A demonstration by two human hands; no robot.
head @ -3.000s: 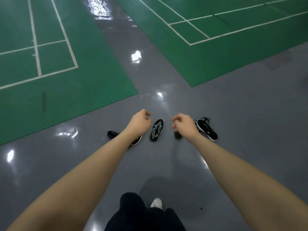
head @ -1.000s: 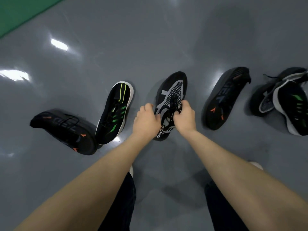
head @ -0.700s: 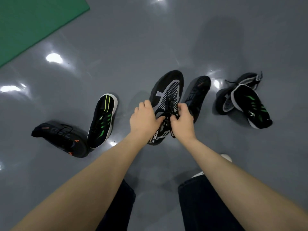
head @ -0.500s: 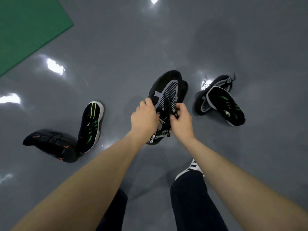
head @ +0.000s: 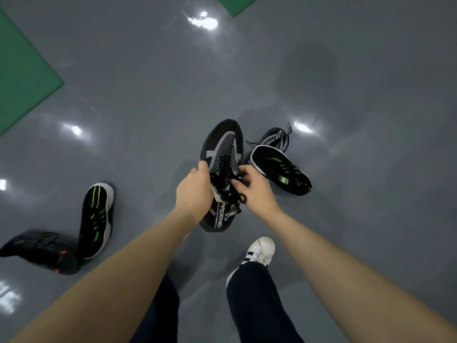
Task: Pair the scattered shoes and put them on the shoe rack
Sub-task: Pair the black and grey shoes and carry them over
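Shoes lie unpaired on the floor point(head: 148, 95); my left hand point(head: 194, 191) and right hand point(head: 257, 191) grip one grey-patterned shoe point(head: 222, 149), seemingly pinching laces; no rack visible.

Indoor sports hall, most likely a court area. Glossy grey floor point(head: 148, 82) with bright ceiling-light reflections point(head: 202, 21) on it, and green court mats point(head: 22, 70) laid flat on that floor at its far left edge, another green corner at the top. Several black trainers point(head: 97, 219) lie scattered on the grey floor, well clear of the mats.
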